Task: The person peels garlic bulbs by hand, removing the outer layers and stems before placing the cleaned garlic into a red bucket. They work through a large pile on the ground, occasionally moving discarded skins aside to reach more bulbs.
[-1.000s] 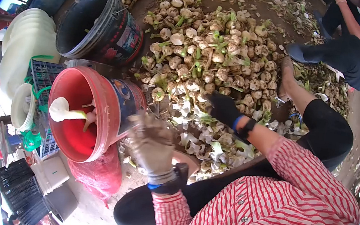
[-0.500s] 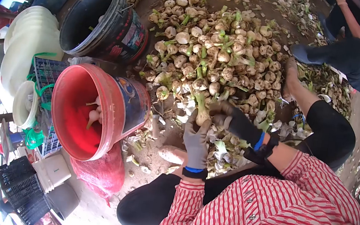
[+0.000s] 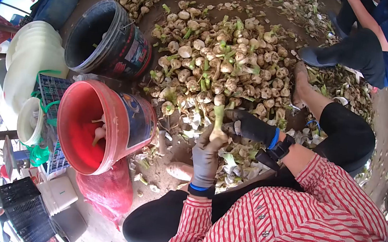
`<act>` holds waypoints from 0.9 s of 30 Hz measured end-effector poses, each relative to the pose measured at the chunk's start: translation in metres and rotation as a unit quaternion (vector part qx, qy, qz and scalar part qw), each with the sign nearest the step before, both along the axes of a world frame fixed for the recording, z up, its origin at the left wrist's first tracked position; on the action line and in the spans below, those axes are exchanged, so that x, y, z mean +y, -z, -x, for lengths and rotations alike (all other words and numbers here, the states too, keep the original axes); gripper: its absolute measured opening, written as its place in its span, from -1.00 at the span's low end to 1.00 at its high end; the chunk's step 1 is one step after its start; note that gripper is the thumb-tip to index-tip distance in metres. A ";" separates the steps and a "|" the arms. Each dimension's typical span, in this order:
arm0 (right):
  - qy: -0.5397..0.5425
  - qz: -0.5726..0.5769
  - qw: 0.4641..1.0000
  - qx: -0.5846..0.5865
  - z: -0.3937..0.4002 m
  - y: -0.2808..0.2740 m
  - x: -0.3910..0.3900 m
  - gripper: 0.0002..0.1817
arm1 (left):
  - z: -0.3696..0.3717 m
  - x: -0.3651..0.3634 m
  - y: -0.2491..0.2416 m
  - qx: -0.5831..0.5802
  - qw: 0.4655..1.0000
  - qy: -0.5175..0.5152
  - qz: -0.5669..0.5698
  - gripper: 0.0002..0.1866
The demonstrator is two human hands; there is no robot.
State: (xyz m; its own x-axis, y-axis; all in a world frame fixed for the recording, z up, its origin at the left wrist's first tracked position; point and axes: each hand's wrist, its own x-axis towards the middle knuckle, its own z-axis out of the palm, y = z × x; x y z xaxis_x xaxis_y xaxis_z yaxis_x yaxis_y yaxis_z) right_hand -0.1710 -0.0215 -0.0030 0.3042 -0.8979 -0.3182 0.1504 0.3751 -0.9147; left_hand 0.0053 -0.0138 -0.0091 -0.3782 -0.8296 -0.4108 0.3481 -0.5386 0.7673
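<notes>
My left hand (image 3: pixel 205 161), in a grey glove, is closed around a garlic bulb (image 3: pixel 219 136). The bulb's thick pale-green stalk (image 3: pixel 218 116) points up and away from me. Just right of the stalk is my right hand (image 3: pixel 254 129), in a darker glove with its fingers curled inward; whether they pinch something small is hidden. Beyond both hands lies a large pile of dirty garlic bulbs (image 3: pixel 231 62) with cut stalks. To the left, a red bucket (image 3: pixel 87 129) lies tilted toward me in view, with a few cleaner bulbs (image 3: pixel 99 133) inside.
A black bucket (image 3: pixel 111 41) stands behind the red one. A red mesh sack (image 3: pixel 106 190) sits below it. Peeled skins (image 3: pixel 235 163) litter the ground by my legs. Crates (image 3: pixel 28 209) and white tubs are at far left. Another person's leg (image 3: pixel 354 54) reaches in at upper right.
Both hands have shifted slightly down in view, with the garlic bulb still in my left hand. The left fingers now wrap further over the bulb, and its stalk stands more upright.
</notes>
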 end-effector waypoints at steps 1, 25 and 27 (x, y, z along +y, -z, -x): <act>0.004 0.063 0.997 -0.037 0.000 0.003 0.002 -0.71 | -0.002 -0.001 0.005 0.145 0.987 -0.022 -0.067 -0.44; 0.141 -0.028 0.989 -0.034 -0.023 -0.009 0.000 -0.80 | 0.005 0.007 -0.006 -0.112 0.991 -0.009 0.076 -0.49; 0.141 -0.052 0.988 -0.036 -0.024 -0.014 0.000 -0.82 | 0.005 0.008 -0.017 -0.233 0.959 0.006 0.159 -0.50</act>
State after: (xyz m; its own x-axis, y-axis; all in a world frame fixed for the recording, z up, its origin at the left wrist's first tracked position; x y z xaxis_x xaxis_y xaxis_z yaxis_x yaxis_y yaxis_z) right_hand -0.1473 -0.0217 0.0113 0.0714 -0.9138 -0.3997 0.3261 0.4001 -0.8565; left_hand 0.0004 -0.0061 0.0077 -0.2251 -0.9377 -0.2648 -0.0779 -0.2535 0.9642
